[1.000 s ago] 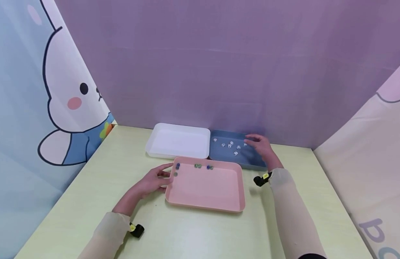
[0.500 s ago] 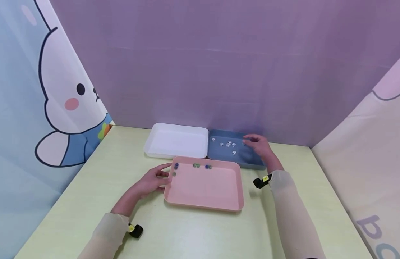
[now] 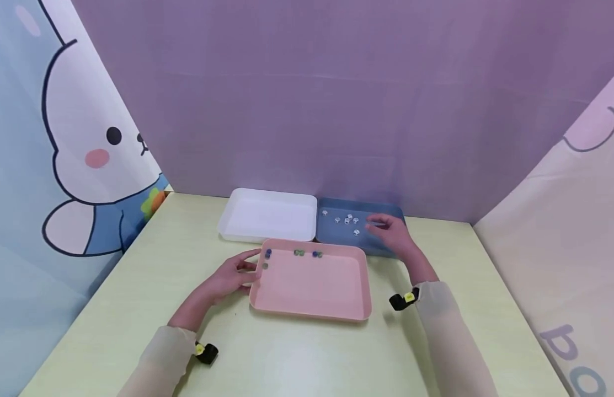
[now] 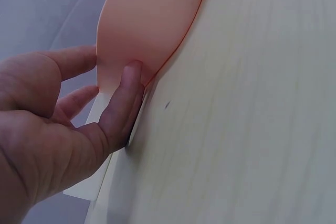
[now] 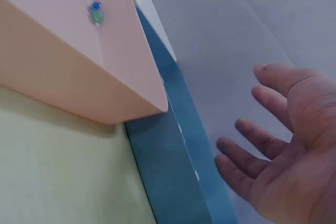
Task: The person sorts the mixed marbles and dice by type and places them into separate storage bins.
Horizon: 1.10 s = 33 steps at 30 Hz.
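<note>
In the head view, my left hand (image 3: 226, 281) rests its fingertips against the outer left wall of a pink tray (image 3: 311, 286). The left wrist view shows the thumb and fingers touching this wall (image 4: 152, 19). Several small clear green and blue beads (image 3: 299, 252) lie along the tray's far and left sides. My right hand (image 3: 393, 236) hovers over the right part of a blue tray (image 3: 336, 234), fingers spread and loosely bent. No object shows between them in the right wrist view (image 5: 283, 145). Several small white dice (image 3: 356, 232) lie left of the hand; the tray floor beneath it is hidden.
A white tray (image 3: 272, 215) stands at the back left, side by side with the blue one. The pink tray is in front of both. A purple backdrop (image 3: 297, 110) rises behind the pale table (image 3: 287, 358), with printed curtains at both sides.
My right hand has drawn slightly back toward me over the blue tray. One die shifted left toward the others; the die by the fingertips is no longer visible. My left hand stays put.
</note>
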### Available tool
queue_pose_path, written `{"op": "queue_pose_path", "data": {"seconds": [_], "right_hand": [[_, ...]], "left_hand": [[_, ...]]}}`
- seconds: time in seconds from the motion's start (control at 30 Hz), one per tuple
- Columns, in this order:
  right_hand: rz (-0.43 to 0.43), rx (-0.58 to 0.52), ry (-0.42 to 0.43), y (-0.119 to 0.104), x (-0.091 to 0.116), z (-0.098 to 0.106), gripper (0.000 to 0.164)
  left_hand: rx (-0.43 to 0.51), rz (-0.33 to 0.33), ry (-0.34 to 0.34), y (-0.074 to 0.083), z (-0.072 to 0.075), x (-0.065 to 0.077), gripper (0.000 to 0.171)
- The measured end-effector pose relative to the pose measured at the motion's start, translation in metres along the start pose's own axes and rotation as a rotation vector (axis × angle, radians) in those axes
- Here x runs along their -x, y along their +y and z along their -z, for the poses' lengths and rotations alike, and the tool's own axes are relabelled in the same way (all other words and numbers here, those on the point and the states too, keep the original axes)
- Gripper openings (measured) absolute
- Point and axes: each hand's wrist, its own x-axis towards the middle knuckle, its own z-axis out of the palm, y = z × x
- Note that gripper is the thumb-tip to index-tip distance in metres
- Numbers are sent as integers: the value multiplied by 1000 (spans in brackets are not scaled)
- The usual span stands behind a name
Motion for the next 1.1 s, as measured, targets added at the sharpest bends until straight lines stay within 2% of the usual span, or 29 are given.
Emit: {"op": "queue_pose_path", "data": {"seconds": [0.23,0.43,0.73,0.97,1.1], "right_hand": [[-33,49,-46,-15,36,-5,36],[-36,110,-17,-1,60,-19,38],[-98,20,36,8,89,-36,41],[-154,-67,24,7,105,-47,39],[-178,-82,11,4,112,-51,42]], "left_hand": [[-2,-4,-9,0,2,-2,62],[-1,-19,5,-10,3,-7,61],[2,-27,10,-10,2,-6,61],[-2,-15,17,-9,2,-5,60],[20,-5,-6,-2,1,0,61]]}}
